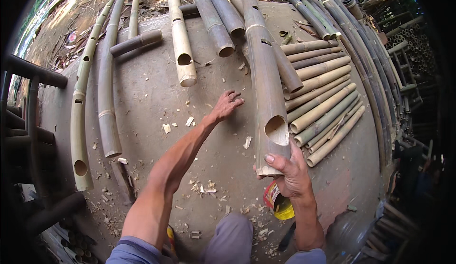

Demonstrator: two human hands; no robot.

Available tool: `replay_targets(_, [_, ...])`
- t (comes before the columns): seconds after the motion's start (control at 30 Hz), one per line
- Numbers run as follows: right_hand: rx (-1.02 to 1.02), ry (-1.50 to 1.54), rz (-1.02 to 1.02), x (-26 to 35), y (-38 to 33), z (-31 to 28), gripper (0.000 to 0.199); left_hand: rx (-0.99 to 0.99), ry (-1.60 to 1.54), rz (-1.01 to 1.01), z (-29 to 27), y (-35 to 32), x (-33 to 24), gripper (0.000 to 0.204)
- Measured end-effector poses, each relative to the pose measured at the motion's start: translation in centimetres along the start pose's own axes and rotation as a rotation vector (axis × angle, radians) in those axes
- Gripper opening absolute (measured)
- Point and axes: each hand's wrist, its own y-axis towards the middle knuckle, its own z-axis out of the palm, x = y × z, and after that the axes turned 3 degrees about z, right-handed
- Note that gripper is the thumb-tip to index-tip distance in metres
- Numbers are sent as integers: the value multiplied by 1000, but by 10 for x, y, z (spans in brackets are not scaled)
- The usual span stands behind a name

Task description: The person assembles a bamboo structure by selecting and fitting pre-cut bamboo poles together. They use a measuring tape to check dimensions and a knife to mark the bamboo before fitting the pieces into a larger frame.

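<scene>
My right hand is closed round the near end of a thick bamboo pole, thumb on top. The pole slants up and away from me, with a large oval hole near the held end and smaller notches farther along. My left hand reaches forward over the ground, left of this pole and apart from it. Its fingers are loosely spread and nothing shows in them. Ahead of the left hand lies a paler bamboo pole with several holes cut along it.
Two long poles, one notched pole and one grey pole, lie at left. Shorter bamboo lengths lie stacked at right. A red and yellow container stands below my right hand. Wood chips litter the ground. Dark bamboo frames stand far left.
</scene>
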Motion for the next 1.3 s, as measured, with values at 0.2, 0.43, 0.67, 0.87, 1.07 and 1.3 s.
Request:
replay_targets(0.2, [-38,115,-31,-110,-141,53,72,343,-1051,-518,-55,-180,-122,72])
replay_targets(0.43, [-64,58,-175,-199,-220,143,76,332,-1452,-533,-62,-304,-188,66])
replay_targets(0.67, [120,-37,118,-233,-238,141,82,156,-1098,-562,-96,-405,-180,58])
replay_targets(0.87, [57,-80,79,-182,-136,87,76,171,-753,-636,-143,-523,-155,67])
replay_targets(1.07, [122,164,105,-180,-14,105,95,240,-508,-906,-186,-657,-148,76])
replay_targets(1.3, [62,530,72,-230,19,164,61,309,-436,-1167,-191,-771,-138,79])
